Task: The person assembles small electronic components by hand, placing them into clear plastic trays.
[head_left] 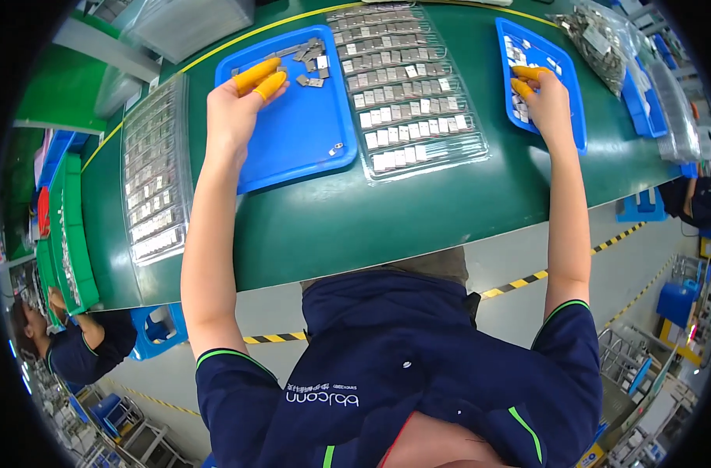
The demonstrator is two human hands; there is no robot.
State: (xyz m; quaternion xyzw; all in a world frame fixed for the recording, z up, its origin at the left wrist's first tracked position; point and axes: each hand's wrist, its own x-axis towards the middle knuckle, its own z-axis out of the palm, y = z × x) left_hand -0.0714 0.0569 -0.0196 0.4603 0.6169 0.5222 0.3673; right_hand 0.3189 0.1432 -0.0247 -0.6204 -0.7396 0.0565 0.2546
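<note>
Blue tray [301,136], yellow finger cots [256,75]

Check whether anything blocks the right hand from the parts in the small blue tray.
Nothing visible does. The right hand is past the near rim of the tray, its orange-capped fingertips among the parts. Contact can't be told.

The glossy green table [418,214] carries a large blue tray [305,140] between two transparent blister trays [466,150] holding rows of small metallic parts [381,162]; toward the right lie a smaller blue tray [575,107] and a clear plastic bag [597,43] of parts.
</note>
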